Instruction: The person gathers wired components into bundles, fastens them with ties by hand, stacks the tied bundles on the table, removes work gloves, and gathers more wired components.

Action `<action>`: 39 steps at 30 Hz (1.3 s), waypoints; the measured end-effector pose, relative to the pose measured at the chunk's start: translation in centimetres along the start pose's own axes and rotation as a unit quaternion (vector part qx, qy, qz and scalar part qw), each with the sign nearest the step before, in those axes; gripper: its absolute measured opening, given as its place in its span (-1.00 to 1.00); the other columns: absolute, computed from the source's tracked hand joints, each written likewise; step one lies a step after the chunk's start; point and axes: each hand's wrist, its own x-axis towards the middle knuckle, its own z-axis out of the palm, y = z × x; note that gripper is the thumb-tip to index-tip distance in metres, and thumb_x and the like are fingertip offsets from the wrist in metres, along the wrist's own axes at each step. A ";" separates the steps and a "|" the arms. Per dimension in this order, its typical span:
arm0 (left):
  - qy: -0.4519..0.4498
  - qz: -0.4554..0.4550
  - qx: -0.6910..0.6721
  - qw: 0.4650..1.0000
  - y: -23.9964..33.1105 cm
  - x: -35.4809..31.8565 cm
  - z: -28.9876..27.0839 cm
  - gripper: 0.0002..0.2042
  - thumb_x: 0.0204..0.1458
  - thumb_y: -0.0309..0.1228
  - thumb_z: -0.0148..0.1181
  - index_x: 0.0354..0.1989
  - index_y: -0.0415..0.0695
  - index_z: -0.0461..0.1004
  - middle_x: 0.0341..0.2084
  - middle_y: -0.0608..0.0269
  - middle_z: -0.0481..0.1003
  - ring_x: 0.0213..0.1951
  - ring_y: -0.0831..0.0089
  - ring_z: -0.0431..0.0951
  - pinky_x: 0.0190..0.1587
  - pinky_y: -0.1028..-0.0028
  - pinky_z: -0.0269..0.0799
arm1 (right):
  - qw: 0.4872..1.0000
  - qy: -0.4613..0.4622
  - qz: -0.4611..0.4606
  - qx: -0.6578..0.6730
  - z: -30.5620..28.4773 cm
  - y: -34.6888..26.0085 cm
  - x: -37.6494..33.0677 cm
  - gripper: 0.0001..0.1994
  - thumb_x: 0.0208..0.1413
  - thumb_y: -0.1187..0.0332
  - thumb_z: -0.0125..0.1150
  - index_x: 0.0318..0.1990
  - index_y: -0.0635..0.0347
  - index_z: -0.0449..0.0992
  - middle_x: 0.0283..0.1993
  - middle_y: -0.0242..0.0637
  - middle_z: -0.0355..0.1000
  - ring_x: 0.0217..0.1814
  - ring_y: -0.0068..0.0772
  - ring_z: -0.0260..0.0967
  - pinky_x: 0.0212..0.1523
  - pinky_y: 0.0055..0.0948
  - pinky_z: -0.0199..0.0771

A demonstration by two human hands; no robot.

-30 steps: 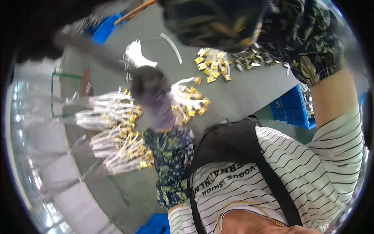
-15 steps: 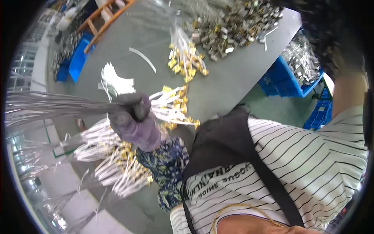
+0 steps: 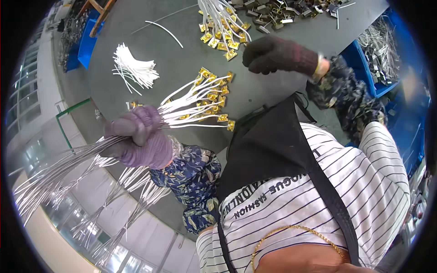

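Note:
My left hand [image 3: 139, 134], in a purple knitted glove, is closed round a bundle of wires [image 3: 68, 166]. Their grey lengths trail off to the lower left. White sleeved ends [image 3: 184, 109] with gold-coloured metal terminals [image 3: 222, 101] fan out to the right of the fist. My right hand [image 3: 273, 57], in a dark glove, hovers over the table to the upper right of these terminals. Its fingers are curled in, and whatever they may hold is hidden. Just left of it lies another bunch of white wires [image 3: 218, 16] with gold terminals.
White short tubes [image 3: 134, 68] are heaped on the grey table [image 3: 182, 59], near a loose white strip [image 3: 166, 32]. Small metal parts [image 3: 268, 13] are piled at the far edge. More wire bundles [image 3: 148, 195] hang below my left hand. A blue crate [image 3: 359, 61] of parts stands right.
My right hand has come into view over the table from the right. My left hand, still gripping the bundle, appears slightly lower, and the whole view has shifted.

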 end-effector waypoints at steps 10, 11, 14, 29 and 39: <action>-0.140 0.024 -0.024 0.990 -0.1 1.3 0.9 -0.47 0.25 0.01 -0.14 -0.61 -0.22 0.27 -0.90 0.47 0.05 -0.83 0.59 0.07 -0.73 0.48 0.03 | 0.995 0.081 0.056 -0.009 2.7 6.6 -0.4 -0.83 0.01 0.27 0.24 -0.27 0.12 0.56 -0.48 -0.46 0.46 -0.49 -0.67 0.37 -0.48 -0.57 0.39; -0.071 -0.044 -0.055 0.995 0.3 0.5 2.6 -0.57 0.23 -0.06 -0.10 -0.61 -0.08 0.19 -0.81 0.44 0.09 -0.74 0.58 0.09 -0.70 0.51 -0.02 | 0.994 0.088 0.067 -0.003 2.7 6.6 -0.2 -0.82 0.02 0.22 0.23 -0.27 0.07 0.57 -0.47 -0.47 0.47 -0.51 -0.65 0.37 -0.45 -0.53 0.43; -0.068 0.019 0.029 0.997 0.0 -0.1 2.2 -0.58 0.28 -0.10 -0.18 -0.58 -0.10 0.18 -0.81 0.44 0.07 -0.73 0.58 0.09 -0.69 0.56 0.02 | 0.975 0.194 0.071 0.084 1.0 5.5 -1.7 -0.81 0.02 0.24 0.23 -0.27 0.12 0.57 -0.49 -0.43 0.46 -0.50 -0.62 0.37 -0.41 -0.50 0.44; 0.075 0.042 0.054 0.995 -3.3 2.6 2.0 -0.35 0.04 0.21 0.04 -0.20 -0.29 0.51 -0.87 0.56 0.08 -0.80 0.71 0.00 -0.71 0.58 -0.11 | 0.970 0.114 -0.134 -0.171 9.0 6.6 4.9 -0.75 0.11 0.29 0.10 -0.11 0.16 0.55 -0.25 -0.16 0.54 -0.29 -0.23 0.51 -0.25 -0.25 0.48; 0.097 0.060 0.020 0.993 -3.9 2.0 0.8 -0.37 0.06 0.16 0.07 -0.25 -0.34 0.51 -0.82 0.50 0.18 -0.75 0.68 0.08 -0.66 0.57 -0.05 | 0.923 0.168 -0.102 -0.332 10.9 4.9 10.1 -0.70 0.14 0.09 0.00 -0.13 0.02 0.52 -0.25 -0.13 0.52 -0.22 -0.02 0.49 -0.20 -0.12 0.48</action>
